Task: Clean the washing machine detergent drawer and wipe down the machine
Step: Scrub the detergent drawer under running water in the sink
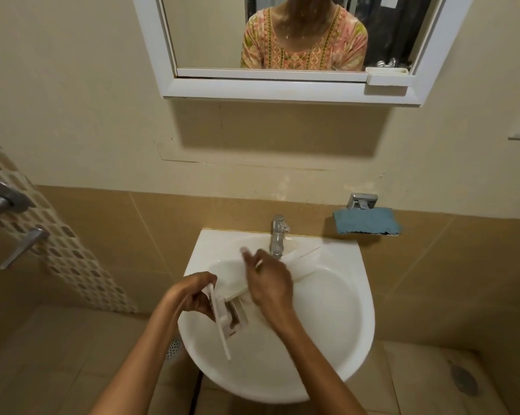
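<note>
L hand [193, 295] fingers grip white detergent drawer [223, 316] over sink [327, 339]; R hand [267, 283] blurred, grip unclear.

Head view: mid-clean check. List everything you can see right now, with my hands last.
detergent drawer: one, white, over the sink basin, front panel toward the lower left
thin white tool: one, white, above the drawer; blurred, type unclear
sink: one, white, centre, on the tiled wall
tap: one, chrome, at the back rim of the sink
cloth: one, blue, on a wall holder right of the tap
mirror: one, white frame, on the wall above the sink
lever handles: two, metal, far left
floor drain: one, grey, left of the sink
left hand: one, grips the drawer's front panel
right hand: one, above the drawer, pinches the tool
</note>
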